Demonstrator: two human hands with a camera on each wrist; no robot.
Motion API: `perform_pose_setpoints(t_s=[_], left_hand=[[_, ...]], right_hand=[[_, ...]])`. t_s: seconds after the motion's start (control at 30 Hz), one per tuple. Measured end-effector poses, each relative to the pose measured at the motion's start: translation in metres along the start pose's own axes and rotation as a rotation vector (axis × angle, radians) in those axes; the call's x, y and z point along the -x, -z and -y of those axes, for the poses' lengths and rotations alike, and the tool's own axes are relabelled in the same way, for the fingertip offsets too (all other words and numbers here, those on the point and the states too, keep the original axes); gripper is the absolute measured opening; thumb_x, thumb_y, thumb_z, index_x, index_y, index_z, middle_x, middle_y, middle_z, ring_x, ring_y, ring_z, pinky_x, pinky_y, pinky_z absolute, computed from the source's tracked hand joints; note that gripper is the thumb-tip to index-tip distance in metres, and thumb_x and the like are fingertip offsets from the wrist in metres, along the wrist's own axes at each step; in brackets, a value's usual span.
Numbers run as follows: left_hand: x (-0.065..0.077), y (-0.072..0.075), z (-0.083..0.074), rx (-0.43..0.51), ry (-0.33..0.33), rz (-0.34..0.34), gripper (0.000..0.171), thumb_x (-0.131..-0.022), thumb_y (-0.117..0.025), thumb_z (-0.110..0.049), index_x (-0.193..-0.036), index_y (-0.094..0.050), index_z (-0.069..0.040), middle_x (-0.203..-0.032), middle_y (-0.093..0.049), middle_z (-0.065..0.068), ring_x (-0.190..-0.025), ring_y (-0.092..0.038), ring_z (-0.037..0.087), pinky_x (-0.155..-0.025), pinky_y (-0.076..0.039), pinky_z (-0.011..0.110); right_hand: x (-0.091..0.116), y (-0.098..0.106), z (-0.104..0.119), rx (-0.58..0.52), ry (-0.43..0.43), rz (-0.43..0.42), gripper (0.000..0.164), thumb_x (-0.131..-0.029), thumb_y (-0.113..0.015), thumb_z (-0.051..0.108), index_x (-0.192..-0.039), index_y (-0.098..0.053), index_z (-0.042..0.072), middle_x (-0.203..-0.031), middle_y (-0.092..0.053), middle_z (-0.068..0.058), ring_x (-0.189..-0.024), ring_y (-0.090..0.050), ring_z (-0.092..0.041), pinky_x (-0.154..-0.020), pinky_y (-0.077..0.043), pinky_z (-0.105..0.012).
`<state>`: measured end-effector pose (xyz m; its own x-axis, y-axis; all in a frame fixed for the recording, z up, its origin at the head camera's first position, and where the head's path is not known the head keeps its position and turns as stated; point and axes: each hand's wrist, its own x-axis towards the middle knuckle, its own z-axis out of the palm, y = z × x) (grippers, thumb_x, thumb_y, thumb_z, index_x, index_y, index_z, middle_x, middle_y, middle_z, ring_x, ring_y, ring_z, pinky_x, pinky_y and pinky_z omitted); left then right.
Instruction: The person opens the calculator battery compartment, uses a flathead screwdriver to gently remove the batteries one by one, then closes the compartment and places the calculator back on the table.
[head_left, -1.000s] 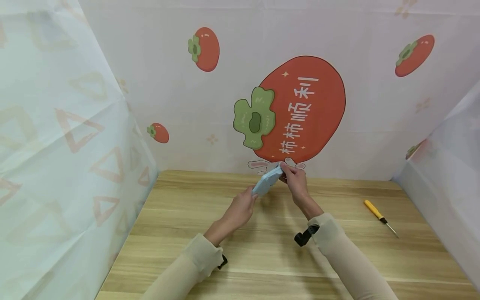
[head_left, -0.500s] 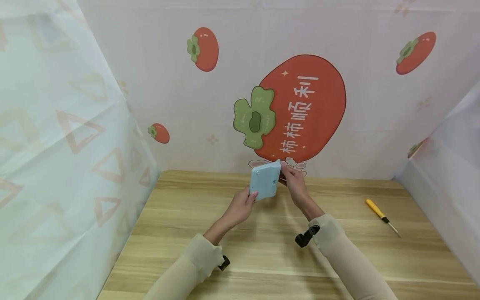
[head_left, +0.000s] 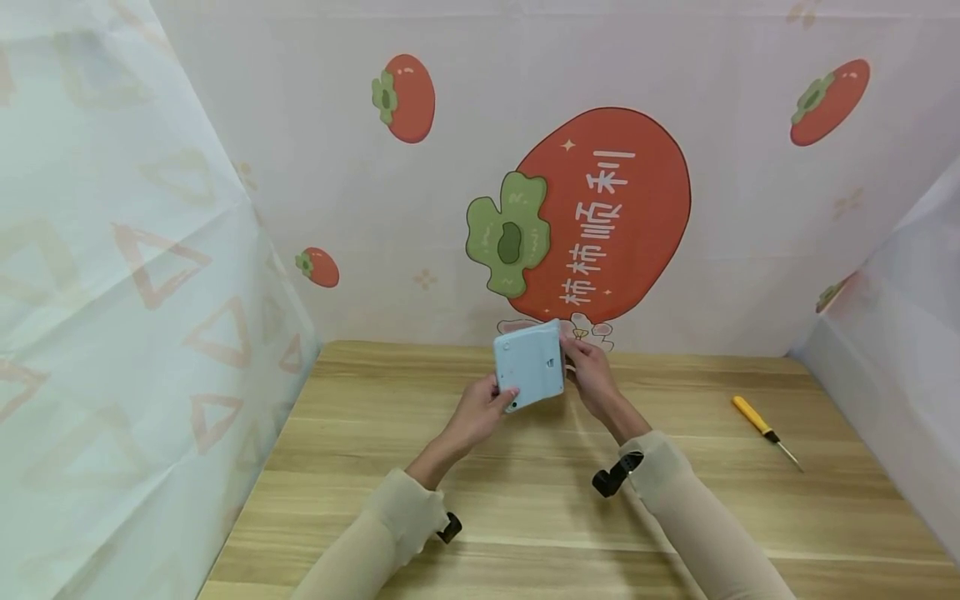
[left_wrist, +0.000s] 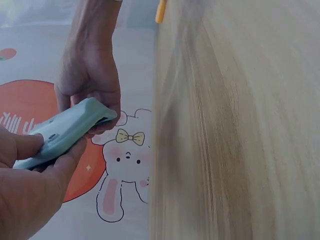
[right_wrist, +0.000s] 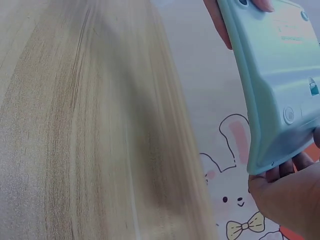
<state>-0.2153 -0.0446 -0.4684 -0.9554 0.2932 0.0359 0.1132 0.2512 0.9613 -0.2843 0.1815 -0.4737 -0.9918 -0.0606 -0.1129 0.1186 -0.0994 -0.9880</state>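
A light-blue calculator is held up above the back of the table, its underside toward the head camera. Small round feet and a battery-cover latch show on that side in the right wrist view, where the calculator has one thicker end. My left hand grips the thin end, thumb across the back and fingers beneath. At the thicker end, my right hand holds the edge with curled fingers; in the right wrist view this hand has its fingertips under that end. The calculator's front face is hidden.
A screwdriver with a yellow handle lies at the right of the wooden table. Behind the table stands a printed backdrop with persimmons and a rabbit. White sheets close off both sides.
The calculator has turned from nearly edge-on to show its back broadly to the head camera. Both hands keep hold of it and have barely shifted.
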Motion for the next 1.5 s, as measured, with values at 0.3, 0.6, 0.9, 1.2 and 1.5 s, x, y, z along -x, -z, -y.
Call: perform_pose_setpoints(t_s=[0.3,0.6,0.9,1.2,1.5], left_hand=[[-0.003,0.000,0.003,0.059,0.045,-0.110,0.037,-0.097,-0.073,0.000,-0.132,-0.063,0.007,-0.122,-0.075,0.022,-0.112,-0.075,0.032,-0.092,-0.063,0.039],[-0.004,0.000,0.011,0.217,0.123,-0.150,0.033,-0.095,-0.076,0.000,-0.125,-0.067,0.010,-0.116,-0.076,0.023,-0.104,-0.076,0.027,-0.088,-0.064,0.039],[-0.004,0.004,0.019,0.262,0.142,-0.119,0.029,-0.097,-0.074,-0.001,-0.123,-0.069,0.011,-0.112,-0.076,0.023,-0.097,-0.075,0.023,-0.093,-0.062,0.053],[-0.003,0.005,0.022,0.169,0.138,-0.033,0.025,-0.098,-0.073,-0.002,-0.119,-0.071,0.010,-0.106,-0.078,0.020,-0.091,-0.073,0.017,-0.089,-0.063,0.050],[-0.003,0.004,0.029,0.045,0.158,0.046,0.024,-0.101,-0.070,-0.005,-0.122,-0.069,0.008,-0.101,-0.078,0.014,-0.081,-0.068,0.012,-0.077,-0.063,0.040]], right_hand=[[0.000,-0.004,0.003,0.003,-0.005,0.009,0.039,-0.114,-0.051,0.027,-0.135,-0.063,-0.004,-0.121,-0.063,-0.004,-0.107,-0.059,-0.015,-0.087,-0.055,-0.024],[0.000,-0.002,0.001,0.176,-0.004,-0.006,0.041,-0.112,-0.056,0.026,-0.137,-0.067,-0.004,-0.120,-0.064,-0.008,-0.101,-0.057,-0.016,-0.080,-0.053,-0.023],[-0.002,-0.001,0.004,0.367,-0.003,0.019,0.038,-0.111,-0.057,0.026,-0.141,-0.067,0.004,-0.135,-0.065,-0.015,-0.105,-0.056,-0.020,-0.082,-0.050,-0.025],[-0.003,0.001,0.014,0.607,0.098,0.085,0.039,-0.109,-0.062,0.030,-0.135,-0.071,0.002,-0.116,-0.074,-0.013,-0.088,-0.060,-0.018,-0.071,-0.051,-0.026],[-0.007,-0.004,0.019,0.855,0.257,0.167,0.033,-0.105,-0.066,0.025,-0.126,-0.076,0.001,-0.109,-0.078,-0.014,-0.082,-0.064,-0.017,-0.068,-0.052,-0.028]])
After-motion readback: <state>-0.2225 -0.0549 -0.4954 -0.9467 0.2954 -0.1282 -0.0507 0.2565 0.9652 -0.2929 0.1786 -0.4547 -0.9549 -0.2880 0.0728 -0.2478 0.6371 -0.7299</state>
